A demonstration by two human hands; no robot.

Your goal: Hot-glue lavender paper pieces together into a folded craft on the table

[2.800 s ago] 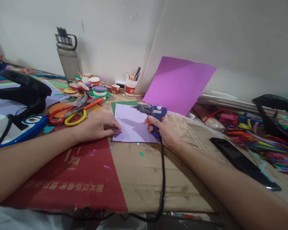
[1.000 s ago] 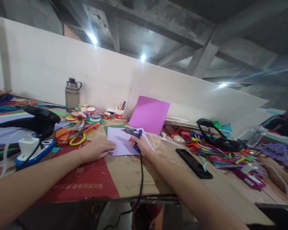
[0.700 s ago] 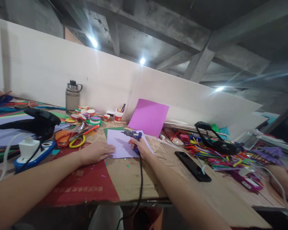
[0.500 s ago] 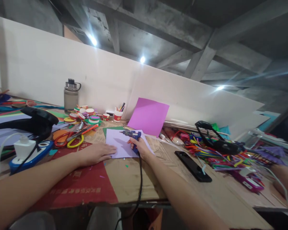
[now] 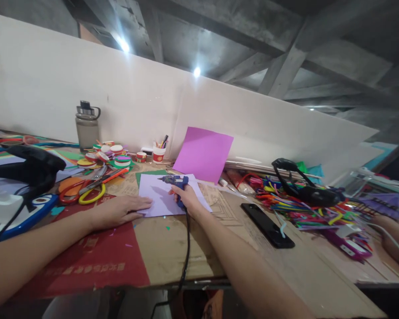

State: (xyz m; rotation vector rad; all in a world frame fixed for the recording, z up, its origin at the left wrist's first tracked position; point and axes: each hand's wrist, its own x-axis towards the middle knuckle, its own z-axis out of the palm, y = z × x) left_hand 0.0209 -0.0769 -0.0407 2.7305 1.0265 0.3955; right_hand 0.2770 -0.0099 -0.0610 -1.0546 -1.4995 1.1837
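A light purple sheet [image 5: 153, 195] lies on the cardboard-covered table [image 5: 166, 261], over a green sheet [image 5: 142, 177]. My right hand [image 5: 187, 198] is wrapped round the handle of a blue glue gun [image 5: 179, 180], whose nozzle points left above the sheet. From the handle a black cord [image 5: 187, 248] runs down past the table's front edge. Flat and palm down, my left hand [image 5: 121, 210] rests with its fingertips on the sheet's left edge and holds nothing.
Scissors [image 5: 95, 191], paper rolls [image 5: 122, 160], a bottle [image 5: 87, 128] and a blue power strip [image 5: 29, 217] are at left. A magenta sheet [image 5: 204, 153] leans behind. At right are a phone [image 5: 267, 225], pipe cleaners [image 5: 286, 199] and another person's arm [image 5: 394, 235].
The camera view has shifted slightly, so most things appear further left. My hands keep nearly the same places on and above the sheet, with the glue gun still in my right hand.
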